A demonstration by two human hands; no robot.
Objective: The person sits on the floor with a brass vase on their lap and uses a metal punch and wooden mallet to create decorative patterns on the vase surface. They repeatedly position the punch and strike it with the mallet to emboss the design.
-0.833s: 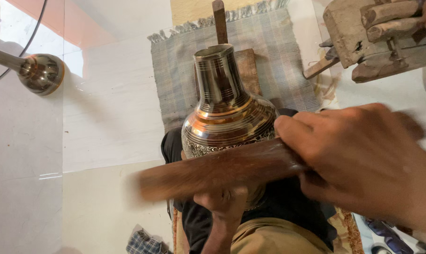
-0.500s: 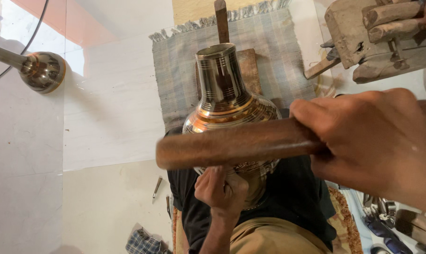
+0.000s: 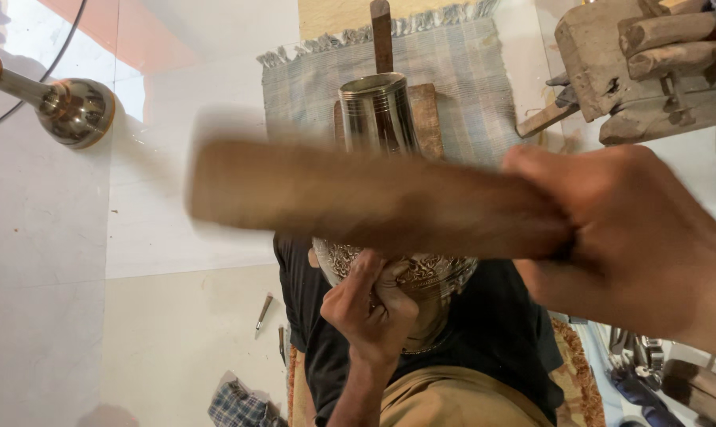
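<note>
Right hand (image 3: 634,237) clenched around a blurred wooden stick (image 3: 374,198) held across the metal vase (image 3: 389,190), which rests on the lap over a checked cloth (image 3: 468,95); left hand (image 3: 370,304) fingers pinched, pressed against vase's patterned belly.

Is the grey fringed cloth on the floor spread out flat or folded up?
Spread out flat. The grey cloth lies open on the floor, with its fringe showing along the far edge, and the metal vase with its wooden block rests over it.
</note>
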